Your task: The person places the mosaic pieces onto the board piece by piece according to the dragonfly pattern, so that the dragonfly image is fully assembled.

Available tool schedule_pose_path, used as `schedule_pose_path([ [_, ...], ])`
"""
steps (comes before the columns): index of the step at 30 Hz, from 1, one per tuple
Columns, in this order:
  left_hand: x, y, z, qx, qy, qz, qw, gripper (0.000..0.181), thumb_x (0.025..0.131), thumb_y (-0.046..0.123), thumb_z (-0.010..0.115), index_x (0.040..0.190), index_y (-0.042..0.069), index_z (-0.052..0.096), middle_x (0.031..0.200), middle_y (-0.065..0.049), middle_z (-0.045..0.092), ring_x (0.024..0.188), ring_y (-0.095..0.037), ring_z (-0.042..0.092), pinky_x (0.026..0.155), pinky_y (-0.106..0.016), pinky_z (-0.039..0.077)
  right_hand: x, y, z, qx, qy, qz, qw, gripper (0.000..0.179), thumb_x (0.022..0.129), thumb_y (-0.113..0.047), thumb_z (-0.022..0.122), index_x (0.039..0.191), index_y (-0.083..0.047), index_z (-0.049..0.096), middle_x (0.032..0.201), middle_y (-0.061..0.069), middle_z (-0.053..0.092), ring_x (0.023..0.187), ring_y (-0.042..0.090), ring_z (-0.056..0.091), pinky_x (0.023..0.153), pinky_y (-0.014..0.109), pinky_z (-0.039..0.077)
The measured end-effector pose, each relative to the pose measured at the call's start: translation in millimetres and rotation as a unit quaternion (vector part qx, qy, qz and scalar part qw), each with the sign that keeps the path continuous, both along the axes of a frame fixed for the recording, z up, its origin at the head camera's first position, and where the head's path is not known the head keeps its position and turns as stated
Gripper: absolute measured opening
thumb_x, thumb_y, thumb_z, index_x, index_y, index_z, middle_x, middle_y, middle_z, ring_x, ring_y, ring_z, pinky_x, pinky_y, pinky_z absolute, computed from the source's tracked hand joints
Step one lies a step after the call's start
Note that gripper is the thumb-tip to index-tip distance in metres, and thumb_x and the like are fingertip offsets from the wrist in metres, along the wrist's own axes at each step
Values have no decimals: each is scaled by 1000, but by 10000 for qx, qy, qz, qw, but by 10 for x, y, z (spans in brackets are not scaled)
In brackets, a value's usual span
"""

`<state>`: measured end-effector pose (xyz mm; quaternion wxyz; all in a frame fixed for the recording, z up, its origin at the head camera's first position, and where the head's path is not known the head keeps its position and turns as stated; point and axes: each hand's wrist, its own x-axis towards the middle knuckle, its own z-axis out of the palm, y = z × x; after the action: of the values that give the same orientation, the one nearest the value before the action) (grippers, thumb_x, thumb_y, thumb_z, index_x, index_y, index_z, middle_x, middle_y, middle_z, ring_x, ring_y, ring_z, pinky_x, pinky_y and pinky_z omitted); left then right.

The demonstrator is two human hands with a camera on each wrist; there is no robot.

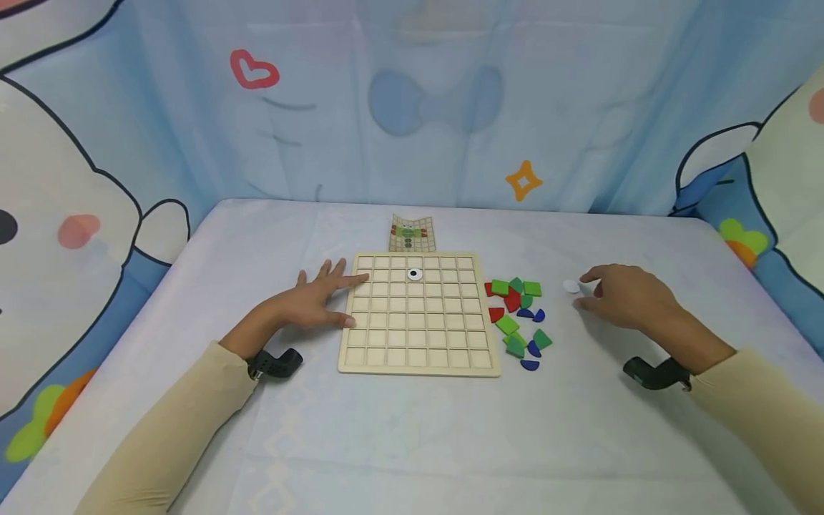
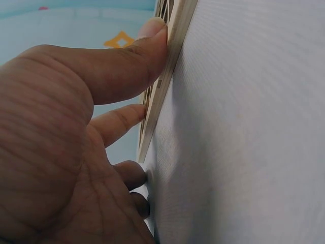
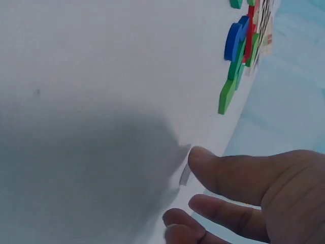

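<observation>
I'm watching the head view and seeing the white disc (image 1: 571,287) lying flat on the white tablecloth (image 1: 425,443), just off the right hand's (image 1: 623,297) fingertips on their left side. Right hand is clearly being the nearer one; left hand (image 1: 310,302) is sitting well apart, across the board (image 1: 425,357). Disc is looking round, so I'm getting no long axis from it. Right thumb and forefinger are standing part open, gap facing the disc, other fingers bending under; I'm seeing no grip on anything, and I can't tell from the right wrist view whether the thumb is touching the disc or only overlapping it. Left hand is spreading its fingers wide, thumb and forefinger resting on the board's left edge, not gripping. Coloured pieces, green (image 1: 507,325), red (image 1: 496,315) and blue (image 1: 530,365), are lying between board and disc, so the board is being leftward of the disc, past them. One eye piece (image 1: 415,274) is sitting in the board's upper grid, and a picture card (image 1: 412,234) is lying behind the far edge.
</observation>
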<state>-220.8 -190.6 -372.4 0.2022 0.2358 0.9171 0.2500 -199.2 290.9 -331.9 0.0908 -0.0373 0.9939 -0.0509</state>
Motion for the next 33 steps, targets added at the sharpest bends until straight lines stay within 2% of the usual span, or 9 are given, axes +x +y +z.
schedule_pose_path([
  [6,-9,-11,-8,26,29,-26,10000,80,91,38,69,157,27,26,165,-18,-8,151,-39,-18,112,-69,-17,-89,29,-53,-96,106,96,9999,50,90,-24,70,126,9,59,104,31,67,72,27,61,57,36,52],
  [14,-21,-5,9,-23,32,-73,10000,81,91,39,69,158,28,25,165,-17,-9,151,-39,-19,112,-68,-18,-225,-72,-68,-223,222,225,9993,38,90,-20,70,115,8,66,96,25,68,71,26,58,57,35,52],
  [26,-16,-18,17,-14,42,-102,9999,82,90,43,69,158,30,24,166,-16,-9,151,-38,-18,112,-67,-18,-354,-207,-22,12,101,410,9991,36,89,-20,68,107,11,69,96,24,71,80,30,63,73,48,55],
  [33,-16,-29,-7,57,16,-105,9999,83,89,45,69,157,30,25,165,-18,-8,151,-39,-18,112,-67,-18,-369,-250,-20,-123,256,417,9987,32,91,-12,57,107,13,69,94,24,71,69,23,58,60,37,50],
])
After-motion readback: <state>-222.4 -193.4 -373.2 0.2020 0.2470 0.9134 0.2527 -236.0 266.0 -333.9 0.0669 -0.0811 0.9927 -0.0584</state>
